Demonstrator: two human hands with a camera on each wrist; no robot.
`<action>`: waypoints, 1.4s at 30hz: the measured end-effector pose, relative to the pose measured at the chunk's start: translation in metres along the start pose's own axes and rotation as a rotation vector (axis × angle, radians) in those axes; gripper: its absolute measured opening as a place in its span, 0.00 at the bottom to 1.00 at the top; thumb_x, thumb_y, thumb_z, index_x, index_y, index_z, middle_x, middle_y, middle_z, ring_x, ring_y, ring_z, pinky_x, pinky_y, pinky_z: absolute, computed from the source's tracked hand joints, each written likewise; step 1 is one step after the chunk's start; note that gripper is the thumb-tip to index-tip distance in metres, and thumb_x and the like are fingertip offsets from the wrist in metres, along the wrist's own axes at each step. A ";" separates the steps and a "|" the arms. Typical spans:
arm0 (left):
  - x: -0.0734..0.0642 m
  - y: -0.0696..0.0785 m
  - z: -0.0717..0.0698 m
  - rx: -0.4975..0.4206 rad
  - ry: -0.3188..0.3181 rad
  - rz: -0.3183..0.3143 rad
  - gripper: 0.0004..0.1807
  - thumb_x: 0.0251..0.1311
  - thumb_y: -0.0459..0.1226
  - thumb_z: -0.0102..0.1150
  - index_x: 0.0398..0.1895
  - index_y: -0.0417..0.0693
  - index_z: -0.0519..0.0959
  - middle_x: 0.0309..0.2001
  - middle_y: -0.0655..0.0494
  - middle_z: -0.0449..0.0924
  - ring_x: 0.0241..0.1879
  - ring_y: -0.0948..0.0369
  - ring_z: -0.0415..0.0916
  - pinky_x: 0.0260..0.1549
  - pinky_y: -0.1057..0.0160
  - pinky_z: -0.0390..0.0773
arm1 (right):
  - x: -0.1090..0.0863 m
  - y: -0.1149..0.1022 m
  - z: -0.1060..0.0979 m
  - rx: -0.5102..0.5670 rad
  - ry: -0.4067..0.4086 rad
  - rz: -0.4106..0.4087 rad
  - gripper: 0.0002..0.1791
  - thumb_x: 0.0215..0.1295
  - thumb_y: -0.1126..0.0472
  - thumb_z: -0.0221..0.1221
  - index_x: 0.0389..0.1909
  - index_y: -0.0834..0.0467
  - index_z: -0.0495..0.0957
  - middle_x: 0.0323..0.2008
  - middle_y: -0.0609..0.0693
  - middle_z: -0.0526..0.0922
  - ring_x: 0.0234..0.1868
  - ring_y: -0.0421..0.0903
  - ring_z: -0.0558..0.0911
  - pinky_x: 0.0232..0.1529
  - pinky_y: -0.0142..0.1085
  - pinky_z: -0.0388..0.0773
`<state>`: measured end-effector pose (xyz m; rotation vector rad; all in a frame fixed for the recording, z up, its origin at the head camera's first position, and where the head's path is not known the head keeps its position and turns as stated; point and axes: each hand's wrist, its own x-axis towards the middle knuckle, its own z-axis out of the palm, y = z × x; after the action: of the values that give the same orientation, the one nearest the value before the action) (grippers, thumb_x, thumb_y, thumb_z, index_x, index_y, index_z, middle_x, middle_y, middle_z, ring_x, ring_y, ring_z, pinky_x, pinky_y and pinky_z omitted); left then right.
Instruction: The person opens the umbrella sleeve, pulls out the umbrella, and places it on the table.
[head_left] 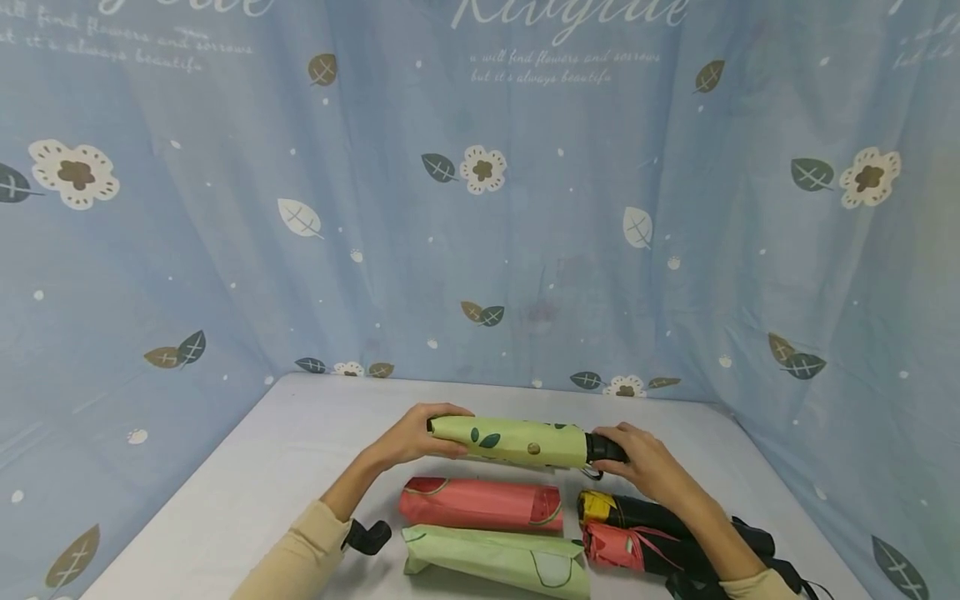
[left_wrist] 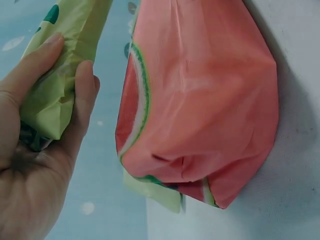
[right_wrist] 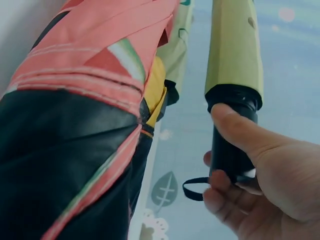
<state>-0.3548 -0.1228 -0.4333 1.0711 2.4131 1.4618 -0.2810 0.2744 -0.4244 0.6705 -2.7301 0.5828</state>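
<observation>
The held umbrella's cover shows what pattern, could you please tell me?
The umbrella's cover is yellow-green with dark green leaf prints, clearest in the head view.

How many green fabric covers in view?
2: a leaf-patterned green cover, held between the left hand and right hand; and a paler green cover on the table, nearer than the red cover. Others may be hidden.

Umbrella [head_left: 517, 442]: looking yellow-green and leaf-printed, sitting folded slim
Handle [head_left: 604, 448]: showing black, dangling a strap loop [right_wrist: 195, 180]
Pose: stretching crosswise, nearly level, handle pointing right
Place: hanging above the bench [head_left: 360, 402]
</observation>
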 end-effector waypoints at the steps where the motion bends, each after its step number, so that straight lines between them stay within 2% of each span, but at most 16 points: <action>1: 0.000 0.000 0.000 0.005 0.006 0.003 0.27 0.52 0.41 0.74 0.58 0.60 0.78 0.47 0.53 0.82 0.38 0.61 0.80 0.35 0.63 0.82 | 0.000 -0.001 0.000 -0.016 -0.006 0.002 0.23 0.61 0.54 0.67 0.56 0.56 0.78 0.40 0.50 0.81 0.28 0.34 0.73 0.26 0.28 0.71; 5: -0.002 0.007 0.000 0.039 0.035 0.022 0.28 0.51 0.39 0.74 0.57 0.58 0.79 0.47 0.56 0.82 0.37 0.65 0.79 0.35 0.65 0.80 | 0.002 -0.008 0.002 -0.077 -0.017 -0.001 0.27 0.59 0.53 0.67 0.59 0.57 0.76 0.41 0.50 0.79 0.33 0.40 0.78 0.31 0.34 0.77; 10: -0.003 0.008 0.002 0.040 0.025 0.038 0.27 0.51 0.40 0.75 0.57 0.58 0.79 0.47 0.56 0.83 0.37 0.65 0.79 0.34 0.65 0.81 | 0.000 -0.015 0.004 -0.186 -0.028 0.011 0.30 0.57 0.46 0.67 0.59 0.54 0.77 0.35 0.47 0.77 0.28 0.36 0.73 0.27 0.32 0.72; 11: -0.002 0.004 0.002 0.029 0.018 0.032 0.27 0.51 0.41 0.75 0.57 0.60 0.79 0.47 0.56 0.83 0.36 0.64 0.81 0.34 0.64 0.81 | 0.000 -0.016 0.004 -0.208 -0.028 0.012 0.30 0.58 0.45 0.67 0.59 0.54 0.77 0.35 0.46 0.77 0.26 0.35 0.72 0.26 0.30 0.70; 18: -0.003 0.001 0.005 -0.054 -0.036 0.018 0.27 0.54 0.38 0.72 0.59 0.56 0.77 0.46 0.47 0.81 0.34 0.56 0.85 0.37 0.46 0.83 | -0.003 -0.014 0.007 -0.315 0.047 -0.040 0.27 0.57 0.47 0.67 0.56 0.54 0.79 0.33 0.46 0.80 0.24 0.35 0.73 0.25 0.28 0.71; 23: -0.004 -0.001 0.006 -0.094 -0.053 0.002 0.27 0.56 0.37 0.70 0.60 0.56 0.77 0.43 0.46 0.82 0.33 0.53 0.85 0.38 0.40 0.81 | -0.005 -0.010 0.006 -0.347 0.112 -0.099 0.26 0.54 0.49 0.69 0.54 0.53 0.80 0.32 0.46 0.80 0.22 0.36 0.74 0.23 0.27 0.71; 29: -0.005 -0.002 0.004 -0.154 -0.047 -0.012 0.27 0.58 0.36 0.68 0.63 0.54 0.75 0.38 0.45 0.83 0.33 0.43 0.84 0.38 0.38 0.80 | -0.006 -0.004 0.001 -0.397 0.196 -0.138 0.28 0.51 0.52 0.72 0.54 0.54 0.80 0.33 0.48 0.80 0.22 0.38 0.74 0.22 0.28 0.70; 37: -0.007 -0.006 -0.001 -0.144 -0.023 -0.027 0.25 0.59 0.37 0.68 0.61 0.53 0.76 0.39 0.45 0.82 0.29 0.54 0.82 0.35 0.38 0.80 | -0.011 0.005 -0.006 -0.415 0.247 -0.158 0.28 0.50 0.49 0.72 0.53 0.55 0.81 0.34 0.49 0.81 0.26 0.41 0.79 0.26 0.34 0.76; 42: -0.009 -0.008 -0.003 -0.142 -0.024 -0.035 0.24 0.59 0.37 0.68 0.60 0.52 0.77 0.39 0.44 0.82 0.32 0.48 0.83 0.36 0.38 0.80 | -0.015 0.009 -0.010 -0.428 0.242 -0.158 0.28 0.50 0.50 0.72 0.52 0.55 0.81 0.33 0.49 0.81 0.25 0.41 0.78 0.26 0.34 0.76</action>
<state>-0.3531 -0.1326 -0.4404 1.0041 2.2608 1.5722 -0.2708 0.2922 -0.4236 0.6470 -2.4308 0.0321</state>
